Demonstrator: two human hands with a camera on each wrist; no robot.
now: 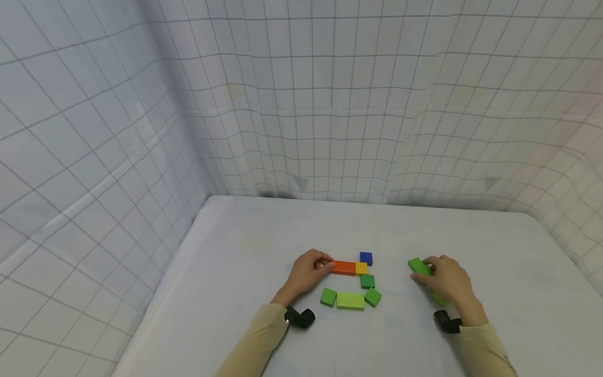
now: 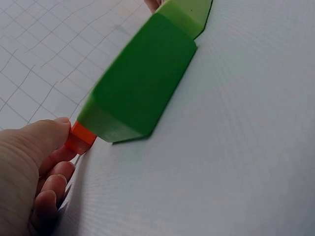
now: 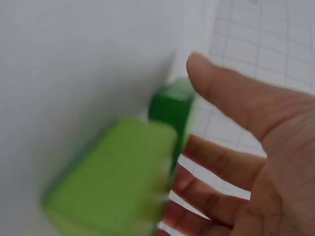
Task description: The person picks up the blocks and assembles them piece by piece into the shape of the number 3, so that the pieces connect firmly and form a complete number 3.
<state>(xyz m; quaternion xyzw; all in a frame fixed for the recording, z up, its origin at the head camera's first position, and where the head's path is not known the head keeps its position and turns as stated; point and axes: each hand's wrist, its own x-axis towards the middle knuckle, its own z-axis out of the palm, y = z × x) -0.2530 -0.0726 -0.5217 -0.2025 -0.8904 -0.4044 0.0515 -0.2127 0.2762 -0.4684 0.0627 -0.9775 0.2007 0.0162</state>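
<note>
Person's hands well apart over the white-topped table (image 1: 386,345). L hand (image 1: 305,271) pinches the L end of an orange-red rectangular block (image 1: 344,268); its R end meets a yellow-orange cube (image 1: 361,268), w/ a blue cube (image 1: 366,257) behind & a dark green cube (image 1: 367,281) in front. R hand (image 1: 449,277): thumb & fingers abt a bright green rectangular block (image 1: 419,266); I can't tell if it's gripped. Lime rectangular block (image 1: 350,301) nearer the person, btwn two green cubes (image 1: 328,297).
</note>
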